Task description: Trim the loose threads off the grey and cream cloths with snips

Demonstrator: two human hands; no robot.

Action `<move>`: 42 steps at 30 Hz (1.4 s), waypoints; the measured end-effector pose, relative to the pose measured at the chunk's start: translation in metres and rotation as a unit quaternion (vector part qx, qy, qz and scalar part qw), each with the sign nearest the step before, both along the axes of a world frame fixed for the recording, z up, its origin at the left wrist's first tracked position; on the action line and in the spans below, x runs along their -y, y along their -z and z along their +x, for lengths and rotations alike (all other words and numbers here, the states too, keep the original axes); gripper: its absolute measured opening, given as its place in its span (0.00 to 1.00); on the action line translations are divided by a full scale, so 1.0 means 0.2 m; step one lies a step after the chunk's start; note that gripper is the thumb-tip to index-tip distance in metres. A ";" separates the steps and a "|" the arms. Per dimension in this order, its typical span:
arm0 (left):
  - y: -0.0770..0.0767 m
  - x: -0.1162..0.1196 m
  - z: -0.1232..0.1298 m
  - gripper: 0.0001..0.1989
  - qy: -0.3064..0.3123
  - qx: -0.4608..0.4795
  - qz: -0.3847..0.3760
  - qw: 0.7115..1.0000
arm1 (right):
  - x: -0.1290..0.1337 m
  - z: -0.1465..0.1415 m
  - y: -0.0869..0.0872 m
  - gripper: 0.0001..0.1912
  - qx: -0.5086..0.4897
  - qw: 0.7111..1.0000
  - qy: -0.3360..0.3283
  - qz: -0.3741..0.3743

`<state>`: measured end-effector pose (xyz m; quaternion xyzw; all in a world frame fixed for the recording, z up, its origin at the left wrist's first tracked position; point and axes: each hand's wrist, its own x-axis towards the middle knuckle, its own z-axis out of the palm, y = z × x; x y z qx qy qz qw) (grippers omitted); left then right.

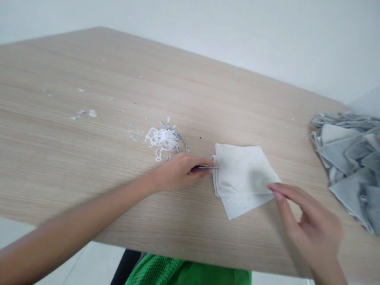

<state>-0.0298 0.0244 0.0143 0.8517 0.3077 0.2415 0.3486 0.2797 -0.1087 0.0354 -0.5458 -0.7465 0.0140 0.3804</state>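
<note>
A pale grey folded cloth (243, 170) lies on the wooden table, its layers showing along the left edge. My left hand (185, 170) is closed around a small purple-handled metal tool (202, 168), whose thin tip reaches over the cloth's left edge. At the cloth's right corner, my right hand (305, 221) pinches with thumb and index finger; the cloth's edge is at the fingertips. Just beyond my left hand sits a tangle of white thread (163, 139), with grey strips beside it.
A heap of grey cloths (356, 158) covers the table's right side. Small white scraps (92, 113) are scattered at the left. The wooden table (89, 166) meets a white wall at the back, and green fabric (190, 271) shows below its front edge.
</note>
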 end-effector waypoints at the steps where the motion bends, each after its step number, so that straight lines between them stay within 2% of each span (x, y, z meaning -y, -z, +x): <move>1: 0.00 0.00 0.00 0.15 -0.002 -0.003 0.002 1.000 | 0.06 -0.03 0.02 0.21 0.042 0.999 -0.025 0.002; 3: 0.01 0.00 0.00 0.15 -0.004 -0.009 0.004 1.000 | 0.17 -0.12 0.11 0.31 0.121 0.989 -0.084 -0.012; 5: 0.01 0.00 0.00 0.15 -0.001 -0.013 0.005 1.000 | 0.25 -0.26 0.21 0.35 0.177 0.978 -0.109 -0.033; 6: 0.02 0.00 0.00 0.15 0.000 -0.013 0.007 1.000 | 0.27 -0.33 0.26 0.33 0.187 0.974 -0.123 -0.035; 8: 0.02 0.00 0.00 0.15 -0.001 -0.011 0.010 1.000 | 0.30 -0.47 0.30 0.26 0.145 0.971 -0.189 0.003; 10: 0.02 0.00 0.00 0.16 -0.007 -0.007 0.014 1.000 | 0.30 -0.57 0.29 0.18 0.081 0.957 -0.276 0.049; 11: 0.02 -0.01 0.00 0.16 -0.012 -0.005 0.015 1.000 | 0.29 -0.59 0.26 0.17 0.064 0.950 -0.299 0.058; 12: 0.02 -0.01 0.00 0.16 -0.018 -0.004 0.017 1.000 | 0.28 -0.60 0.24 0.18 0.059 0.953 -0.292 0.053; 14: 0.01 -0.02 -0.01 0.16 -0.032 0.000 0.021 0.999 | 0.27 -0.59 0.22 0.27 0.087 0.976 -0.200 0.005; 16: 0.01 -0.03 -0.02 0.17 -0.050 0.005 0.026 0.998 | 0.27 -0.56 0.25 0.37 0.114 0.988 -0.097 -0.040; 17: 0.01 -0.04 -0.03 0.17 -0.061 0.008 0.029 0.998 | 0.27 -0.55 0.29 0.41 0.128 0.987 -0.077 -0.054; 18: 0.00 -0.04 -0.03 0.17 -0.074 0.011 0.034 0.997 | 0.27 -0.56 0.33 0.44 0.143 0.984 -0.084 -0.058; 21: -0.02 -0.07 -0.07 0.16 -0.117 0.022 0.047 0.992 | 0.27 -0.64 0.42 0.46 0.155 0.972 -0.173 -0.025; 24: -0.05 -0.12 -0.12 0.18 -0.161 0.039 0.056 0.985 | 0.24 -0.71 0.41 0.42 0.117 0.971 -0.206 -0.015; 27: -0.05 -0.18 -0.18 0.21 -0.202 0.057 0.060 0.976 | 0.21 -0.72 0.38 0.42 0.115 0.981 -0.151 -0.049; 32: -0.02 -0.22 -0.21 0.20 -0.220 0.064 0.053 0.972 | 0.14 -0.76 0.47 0.40 0.129 0.984 -0.058 -0.111; 36: 0.00 -0.19 -0.18 0.19 -0.208 0.068 0.038 0.975 | -0.04 -0.90 0.43 0.39 0.102 0.971 -0.073 -0.206; 39: 0.00 -0.18 -0.17 0.19 -0.201 0.073 0.030 0.976 | -0.22 -0.97 0.38 0.42 0.031 0.962 -0.065 -0.264; 42: 0.00 -0.19 -0.18 0.18 -0.202 0.080 0.025 0.976 | -0.34 -1.02 0.37 0.45 -0.110 0.945 -0.008 -0.307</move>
